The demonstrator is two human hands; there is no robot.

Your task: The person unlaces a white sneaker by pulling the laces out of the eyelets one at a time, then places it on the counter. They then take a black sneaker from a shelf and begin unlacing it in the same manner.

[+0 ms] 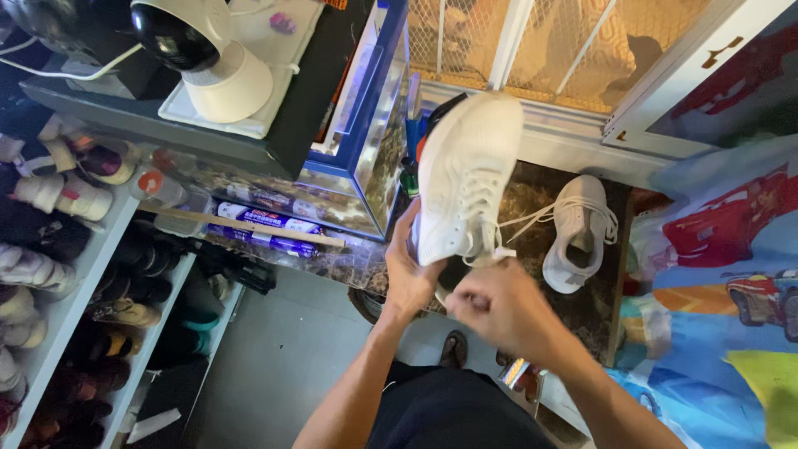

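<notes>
Your left hand (409, 278) grips white mesh sneaker (465, 179) | right hand (499, 309) pinches its cord lace (525, 218) | matching shoe (579, 233) on speckled stone ledge (532, 195)

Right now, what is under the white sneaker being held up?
Under the held white sneaker is the dark speckled ledge, where a second white sneaker sits. The left hand and right hand cover the heel and whatever lies directly beneath.

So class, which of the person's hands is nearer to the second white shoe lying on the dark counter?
Right. The right hand is just left of and below the second white shoe, pulling laces; the left hand is farther left, gripping the raised shoe.
</notes>
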